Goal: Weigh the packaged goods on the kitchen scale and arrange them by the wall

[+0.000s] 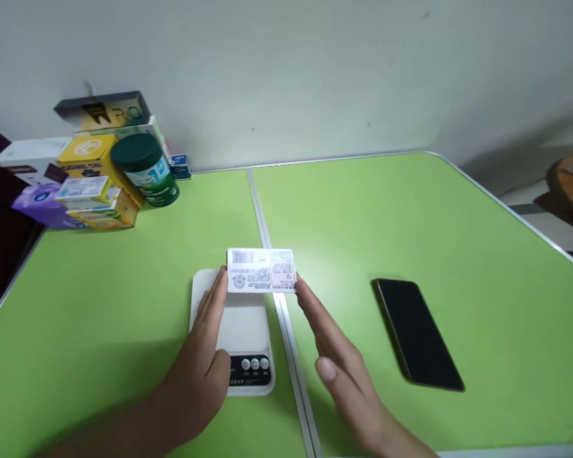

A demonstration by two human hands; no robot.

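A small white box with a barcode and printed text is held up between both hands, above the far part of a white kitchen scale. The fingertips of my left hand press on its left end. Against its right end rest the fingertips of my right hand, with the thumb held apart. Buttons on a black panel show at the scale's near edge, partly covered by my left hand.
Several boxes, among them a yellow box and a purple pack, stand at the back left beside a green jar. A black phone lies on the green table at the right. A wall rises behind.
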